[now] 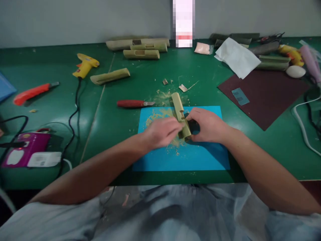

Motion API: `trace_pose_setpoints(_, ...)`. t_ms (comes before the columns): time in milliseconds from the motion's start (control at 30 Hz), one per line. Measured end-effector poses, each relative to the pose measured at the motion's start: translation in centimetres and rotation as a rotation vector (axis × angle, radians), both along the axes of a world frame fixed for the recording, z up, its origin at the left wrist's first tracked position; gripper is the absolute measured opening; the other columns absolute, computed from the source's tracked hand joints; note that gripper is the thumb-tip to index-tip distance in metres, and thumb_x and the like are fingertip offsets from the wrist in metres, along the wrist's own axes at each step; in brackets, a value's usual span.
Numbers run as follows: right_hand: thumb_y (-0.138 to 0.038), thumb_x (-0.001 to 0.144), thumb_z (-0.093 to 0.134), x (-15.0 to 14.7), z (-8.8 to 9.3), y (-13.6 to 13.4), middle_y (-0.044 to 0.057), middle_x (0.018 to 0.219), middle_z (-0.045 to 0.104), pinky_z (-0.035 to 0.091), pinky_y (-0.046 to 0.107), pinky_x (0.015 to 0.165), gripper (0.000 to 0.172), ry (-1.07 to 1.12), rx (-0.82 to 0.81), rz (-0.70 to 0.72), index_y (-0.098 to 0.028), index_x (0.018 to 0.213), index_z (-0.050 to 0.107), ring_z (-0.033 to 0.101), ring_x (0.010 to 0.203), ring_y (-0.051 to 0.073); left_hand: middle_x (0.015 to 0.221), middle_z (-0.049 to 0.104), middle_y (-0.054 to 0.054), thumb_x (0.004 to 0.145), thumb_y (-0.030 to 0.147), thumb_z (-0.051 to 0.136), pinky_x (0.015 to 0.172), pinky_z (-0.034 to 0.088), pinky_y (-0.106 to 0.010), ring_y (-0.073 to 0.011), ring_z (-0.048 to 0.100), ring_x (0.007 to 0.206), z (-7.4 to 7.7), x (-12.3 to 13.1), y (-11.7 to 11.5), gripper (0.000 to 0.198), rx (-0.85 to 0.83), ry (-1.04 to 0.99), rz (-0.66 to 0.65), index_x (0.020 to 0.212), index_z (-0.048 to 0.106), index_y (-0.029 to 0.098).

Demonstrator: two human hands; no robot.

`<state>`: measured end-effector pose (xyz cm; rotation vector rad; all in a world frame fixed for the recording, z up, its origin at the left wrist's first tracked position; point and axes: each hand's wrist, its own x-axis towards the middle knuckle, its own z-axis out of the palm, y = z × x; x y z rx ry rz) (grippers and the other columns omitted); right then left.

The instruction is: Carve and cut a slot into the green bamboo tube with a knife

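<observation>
A pale bamboo tube (pixel 177 102) with a notch cut in its side lies slanted over a blue sheet (pixel 200 157). My right hand (pixel 209 124) grips its near part from the right, thumb and fingers around the edge. My left hand (pixel 164 132) is closed, its fingertips against the tube's left side near the notch; whatever is between those fingers is hidden. Shavings (pixel 157 115) are scattered on the sheet and just beyond it. A red-handled carving knife (pixel 131 103) rests left of the tube, its blade pointing right.
Left are a yellow glue gun (pixel 86 65), an orange utility knife (pixel 32 93), a purple power strip (pixel 27 147) and a bamboo piece (pixel 110 76). Several bamboo tubes (pixel 141 54) lie by the wall. Right are a dark red board (pixel 265 97) and white tissue (pixel 237 57).
</observation>
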<state>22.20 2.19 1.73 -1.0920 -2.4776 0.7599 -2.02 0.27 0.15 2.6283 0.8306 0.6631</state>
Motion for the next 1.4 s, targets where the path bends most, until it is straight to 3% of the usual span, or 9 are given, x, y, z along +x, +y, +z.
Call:
trace_pose_setpoints(67, -0.029, 0.065, 0.08, 0.0, 0.0, 0.0, 0.003, 0.093, 0.06, 0.039, 0.032, 0.072, 0.036, -0.005, -0.005, 0.002, -0.022, 0.094, 0.058, 0.055, 0.086, 0.021, 0.093, 0.072, -0.006, 0.105, 0.027, 0.046, 0.07, 0.051, -0.025, -0.0165, 0.068, 0.083, 0.0, 0.0, 0.1, 0.027, -0.03, 0.037, -0.05, 0.113, 0.071, 0.019)
trace_pose_setpoints(200, -0.028, 0.065, 0.079, 0.0, 0.1, 0.0, 0.003, 0.092, 0.059, 0.039, 0.032, 0.071, 0.036, -0.003, 0.004, 0.002, -0.022, 0.094, 0.058, 0.055, 0.085, 0.021, 0.089, 0.071, -0.006, 0.104, 0.025, 0.046, 0.069, 0.05, -0.025, -0.0162, 0.067, 0.08, 0.0, 0.2, 0.2, 0.026, 0.001, 0.004, 0.042, 0.108, 0.071, 0.018)
trace_pose_setpoints(333, -0.029, 0.066, 0.079, 0.0, 0.1, 0.0, 0.004, 0.094, 0.059, 0.039, 0.033, 0.071, 0.036, -0.014, 0.007, 0.008, -0.021, 0.094, 0.058, 0.055, 0.086, 0.021, 0.09, 0.071, -0.006, 0.104, 0.024, 0.046, 0.068, 0.051, -0.025, -0.0163, 0.068, 0.08, 0.0, 0.2, 0.3, 0.026, 0.001, 0.028, -0.039, 0.107, 0.071, 0.018)
trace_pose_setpoints(467, -0.028, 0.066, 0.078, 0.0, 0.0, 0.0, 0.002, 0.091, 0.058, 0.038, 0.032, 0.07, 0.035, 0.0, 0.007, 0.001, -0.022, 0.094, 0.058, 0.053, 0.083, 0.02, 0.092, 0.073, -0.006, 0.102, 0.022, 0.052, 0.071, 0.052, -0.026, -0.0164, 0.069, 0.082, -0.1, 0.0, 1.1, 0.019, 0.006, -0.057, 0.099, 0.107, 0.07, 0.017)
trace_pose_setpoints(833, -0.027, 0.067, 0.077, 0.0, 0.0, 0.0, 0.002, 0.09, 0.057, 0.038, 0.033, 0.07, 0.035, 0.009, -0.001, 0.008, -0.022, 0.095, 0.058, 0.053, 0.084, 0.02, 0.097, 0.076, -0.005, 0.101, 0.022, 0.057, 0.076, 0.055, -0.026, -0.0163, 0.072, 0.087, 0.4, 0.3, 1.1, 0.016, -0.057, -0.126, 0.144, 0.107, 0.071, 0.019)
trace_pose_setpoints(1033, -0.029, 0.066, 0.079, 0.1, 0.2, 0.0, 0.003, 0.095, 0.06, 0.04, 0.033, 0.072, 0.036, -0.011, -0.02, 0.003, -0.022, 0.095, 0.058, 0.056, 0.086, 0.021, 0.092, 0.075, -0.006, 0.103, 0.023, 0.051, 0.071, 0.054, -0.025, -0.0162, 0.072, 0.083, 0.1, 0.1, 0.6, 0.021, -0.071, -0.018, -0.036, 0.105, 0.072, 0.019)
trace_pose_setpoints(1167, -0.029, 0.066, 0.078, 0.2, 0.2, 0.0, 0.003, 0.094, 0.06, 0.04, 0.033, 0.071, 0.035, -0.012, -0.012, -0.007, -0.022, 0.095, 0.059, 0.056, 0.085, 0.021, 0.096, 0.074, -0.008, 0.103, 0.024, 0.049, 0.073, 0.054, -0.026, -0.0176, 0.071, 0.087, 0.0, 0.3, 0.5, 0.023, -0.034, -0.02, 0.046, 0.107, 0.071, 0.018)
trace_pose_setpoints(1300, -0.03, 0.066, 0.08, 0.2, 0.1, 0.0, 0.003, 0.096, 0.062, 0.04, 0.032, 0.073, 0.037, 0.004, -0.023, 0.005, -0.023, 0.096, 0.059, 0.056, 0.088, 0.021, 0.092, 0.073, -0.006, 0.104, 0.026, 0.048, 0.072, 0.052, -0.025, -0.0158, 0.069, 0.082, 0.1, 0.4, 0.3, 0.025, -0.075, 0.033, -0.032, 0.106, 0.071, 0.019)
trace_pose_setpoints(1400, -0.028, 0.066, 0.078, 0.2, 0.1, 0.1, 0.003, 0.096, 0.061, 0.04, 0.032, 0.072, 0.036, 0.003, -0.017, -0.002, -0.022, 0.096, 0.059, 0.056, 0.088, 0.021, 0.091, 0.073, -0.006, 0.103, 0.025, 0.048, 0.07, 0.051, -0.024, -0.016, 0.069, 0.082, 0.1, 0.4, 0.3, 0.024, -0.033, 0.025, 0.047, 0.104, 0.071, 0.018)
